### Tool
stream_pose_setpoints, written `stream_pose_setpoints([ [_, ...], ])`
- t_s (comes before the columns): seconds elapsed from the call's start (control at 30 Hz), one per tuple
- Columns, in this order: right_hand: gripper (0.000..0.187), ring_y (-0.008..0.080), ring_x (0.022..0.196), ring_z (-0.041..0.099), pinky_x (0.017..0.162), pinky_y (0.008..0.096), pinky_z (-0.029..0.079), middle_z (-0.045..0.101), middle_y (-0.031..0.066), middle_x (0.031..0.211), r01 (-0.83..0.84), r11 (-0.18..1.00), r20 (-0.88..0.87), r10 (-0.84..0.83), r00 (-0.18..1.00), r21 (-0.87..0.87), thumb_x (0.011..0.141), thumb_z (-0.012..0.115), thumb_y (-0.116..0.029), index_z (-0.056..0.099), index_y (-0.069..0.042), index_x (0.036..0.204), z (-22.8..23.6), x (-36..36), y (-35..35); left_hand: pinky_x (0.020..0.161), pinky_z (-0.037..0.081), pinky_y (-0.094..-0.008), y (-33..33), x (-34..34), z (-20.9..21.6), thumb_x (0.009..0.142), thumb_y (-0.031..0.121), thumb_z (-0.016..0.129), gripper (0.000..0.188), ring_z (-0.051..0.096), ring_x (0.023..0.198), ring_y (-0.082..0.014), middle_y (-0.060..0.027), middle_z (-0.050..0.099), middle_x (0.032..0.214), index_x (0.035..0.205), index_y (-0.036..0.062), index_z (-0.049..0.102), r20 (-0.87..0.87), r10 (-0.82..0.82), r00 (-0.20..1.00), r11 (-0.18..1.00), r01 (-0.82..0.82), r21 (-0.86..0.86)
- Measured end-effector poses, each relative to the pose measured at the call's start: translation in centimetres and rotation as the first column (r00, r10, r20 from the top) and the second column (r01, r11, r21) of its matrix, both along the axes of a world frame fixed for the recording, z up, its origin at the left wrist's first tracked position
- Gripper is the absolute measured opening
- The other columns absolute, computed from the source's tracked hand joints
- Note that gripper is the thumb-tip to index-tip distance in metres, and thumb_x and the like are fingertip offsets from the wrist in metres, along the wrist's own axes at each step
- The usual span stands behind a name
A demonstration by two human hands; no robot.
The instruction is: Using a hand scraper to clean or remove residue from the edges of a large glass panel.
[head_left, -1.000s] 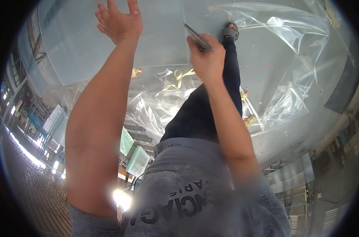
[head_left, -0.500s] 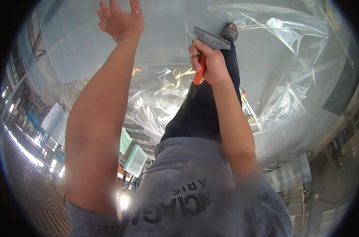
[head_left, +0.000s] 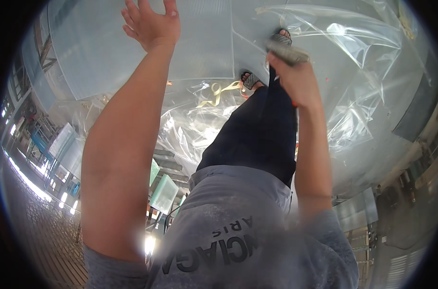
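My right hand is closed around a scraper, whose wide grey head is smeared by motion. Only a speck of its orange handle shows beneath my wrist. The tool is held up in front of my sandalled foot. My left hand reaches far forward with its fingers spread and nothing in it. Behind that hand lies a large translucent ribbed sheet; I cannot tell whether my palm touches it.
Crumpled clear plastic film lies by my legs, with a curled yellow strip on it. More film spreads over the grey floor at right. Stacked pale green panels stand on a rack behind me at left.
My right hand has swung to the right with the scraper, and the blade has turned and blurred. My other foot has come into view. The left hand has shifted slightly right.
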State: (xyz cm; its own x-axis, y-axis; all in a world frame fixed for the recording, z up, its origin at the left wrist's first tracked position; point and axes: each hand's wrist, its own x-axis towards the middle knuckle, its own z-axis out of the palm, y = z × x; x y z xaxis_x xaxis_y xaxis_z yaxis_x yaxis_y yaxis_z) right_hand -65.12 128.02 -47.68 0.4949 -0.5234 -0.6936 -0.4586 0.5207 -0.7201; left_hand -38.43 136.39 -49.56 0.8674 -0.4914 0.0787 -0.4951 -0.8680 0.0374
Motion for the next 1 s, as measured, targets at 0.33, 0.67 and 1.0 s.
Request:
stream_pose_setpoints([
  [0.33,0.022,0.0066,0.049,0.046,0.044,0.0252,0.034,0.05,-0.0026,0.06,0.336,0.912,0.059,-0.332,0.941,-0.234,0.089,0.067,-0.024,0.064,-0.004,0.081,-3.5,4.1,-8.6,0.12,0.013,-0.0537,1.5,2.2,-1.7,0.094,0.058,0.052,0.073,0.019,0.149,-0.0336,-0.014,0.026,0.161,0.153,0.0195,0.034,0.019,-0.06,0.998,0.993,0.062,-0.103],
  [0.67,0.023,0.0069,0.047,0.046,0.044,0.0265,0.034,0.049,-0.0047,0.058,0.2,0.72,-0.118,-0.365,0.923,-0.665,0.09,0.066,-0.028,0.063,-0.008,0.077,-3.0,-3.3,-30.5,0.121,0.007,-0.053,1.8,1.5,-1.1,0.092,0.056,0.054,0.076,0.012,0.152,-0.0322,-0.0115,0.018,0.164,0.155,0.0228,0.028,-0.078,0.013,0.997,0.998,-0.019,-0.068],
  [1.0,0.024,0.0092,0.06,0.054,0.056,0.0283,0.045,0.066,-0.0001,0.079,-0.007,0.749,0.071,0.073,0.995,-0.662,0.096,0.063,-0.024,0.072,-0.011,0.114,-6.0,6.4,-13.4,0.121,0.006,-0.0531,0.9,1.0,-0.5,0.092,0.054,0.055,0.074,0.012,0.152,-0.0322,-0.0113,0.018,0.164,0.155,0.0238,0.028,-0.077,0.021,0.997,0.997,-0.027,-0.079],
])
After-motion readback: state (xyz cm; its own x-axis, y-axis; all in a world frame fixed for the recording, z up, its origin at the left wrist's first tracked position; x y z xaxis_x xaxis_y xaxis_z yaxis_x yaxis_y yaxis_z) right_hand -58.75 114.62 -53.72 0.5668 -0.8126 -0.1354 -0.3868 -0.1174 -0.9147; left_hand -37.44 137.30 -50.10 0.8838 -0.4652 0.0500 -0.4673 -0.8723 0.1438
